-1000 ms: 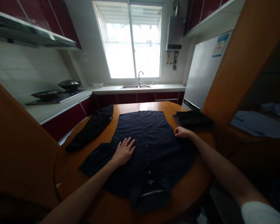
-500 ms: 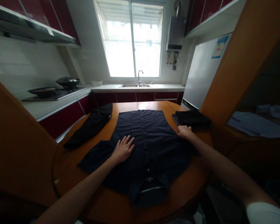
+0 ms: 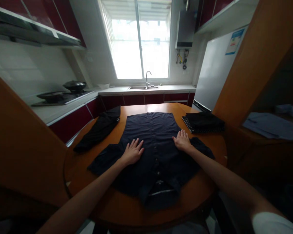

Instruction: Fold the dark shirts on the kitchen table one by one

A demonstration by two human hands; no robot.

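A dark navy button-up shirt (image 3: 156,130) lies spread face up on the wooden table (image 3: 127,214), its collar toward me and its hem toward the window. Both short sleeves stick out to the sides. My left hand (image 3: 133,152) rests flat on the shirt's left half, fingers spread. On the right half, close to the side seam, my right hand (image 3: 182,141) lies palm down with its fingers stretched out. Neither hand grips the cloth.
A folded black garment (image 3: 97,130) lies at the table's left, and a stack of folded dark clothes (image 3: 205,122) at its right. Light-coloured clothes (image 3: 273,125) lie on a surface further right. Beyond stand a stove with a wok (image 3: 75,85), a sink (image 3: 143,87) and a fridge (image 3: 219,68).
My right hand has let go of the right sleeve area and moved left onto the shirt's body. The right sleeve now lies spread outward. My left hand stays flat on the shirt.
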